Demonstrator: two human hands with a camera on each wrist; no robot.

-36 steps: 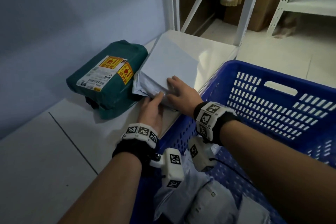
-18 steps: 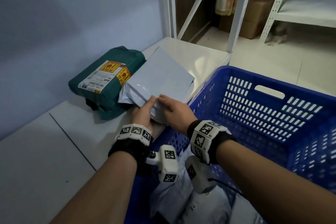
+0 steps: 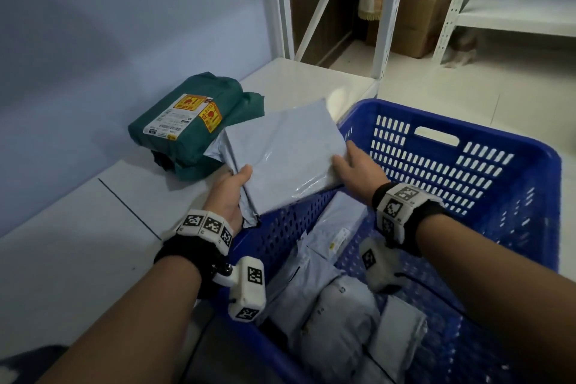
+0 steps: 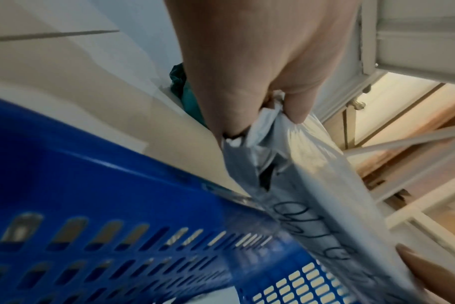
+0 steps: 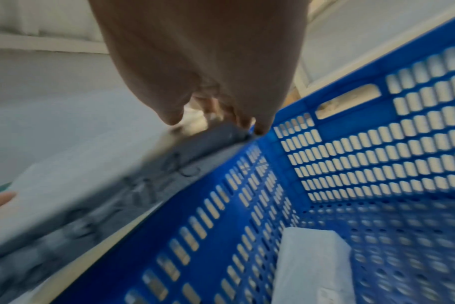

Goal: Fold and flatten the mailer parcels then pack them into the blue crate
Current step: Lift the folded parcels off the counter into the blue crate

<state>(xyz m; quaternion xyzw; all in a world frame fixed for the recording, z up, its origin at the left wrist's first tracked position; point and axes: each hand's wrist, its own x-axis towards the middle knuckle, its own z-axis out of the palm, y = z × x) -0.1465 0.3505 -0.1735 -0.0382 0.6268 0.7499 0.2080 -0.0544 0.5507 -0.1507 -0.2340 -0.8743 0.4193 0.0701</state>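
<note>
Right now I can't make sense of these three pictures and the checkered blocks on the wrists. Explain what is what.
No machine here: a person works with bare hands. The checkered blocks are marker bands and small cameras strapped to each wrist. The wide picture comes from a camera on the person's head; the two blurry ones look along each hand.

Both hands hold one grey mailer parcel above the near edge of the blue crate. The left hand grips its bunched end, shown close up from that wrist; the right hand holds the opposite side. A green parcel with a shipping label lies on the white table. Several grey parcels already lie in the crate.
</note>
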